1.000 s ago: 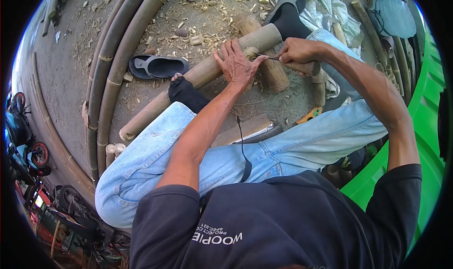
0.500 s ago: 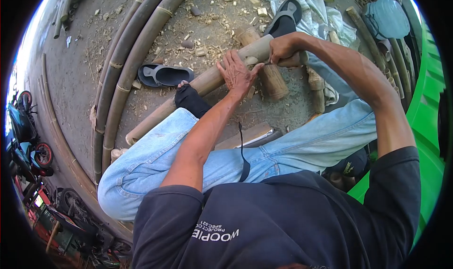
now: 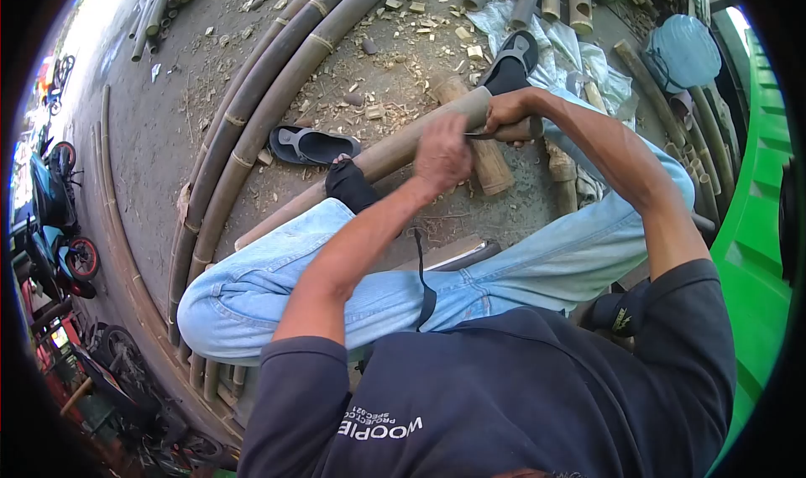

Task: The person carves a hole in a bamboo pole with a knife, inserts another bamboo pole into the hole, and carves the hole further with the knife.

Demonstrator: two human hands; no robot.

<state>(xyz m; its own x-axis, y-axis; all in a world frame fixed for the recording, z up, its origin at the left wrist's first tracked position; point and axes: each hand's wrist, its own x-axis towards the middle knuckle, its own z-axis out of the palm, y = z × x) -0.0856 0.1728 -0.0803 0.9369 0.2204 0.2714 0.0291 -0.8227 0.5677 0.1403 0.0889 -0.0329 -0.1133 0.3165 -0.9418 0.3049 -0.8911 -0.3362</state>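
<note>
A bamboo pole slants across the ground in front of me, its far end resting over a short round block. My right hand is closed around a knife with a thick wooden handle. The blade points left, beside the pole's far end. My left hand is over the pole, near the blade's tip; motion blurs its fingers, and whether it touches the pole I cannot tell.
Sandals are by my feet, among scattered wood chips. Long bamboo poles curve along the left. Motorcycles stand farther left. At right are a plastic sheet, a pale blue container and a green ribbed panel.
My left hand has gone from spread flat on the pole to a blurred, more bunched shape farther right. The knife stays in my right hand. The whole view has shifted somewhat.
</note>
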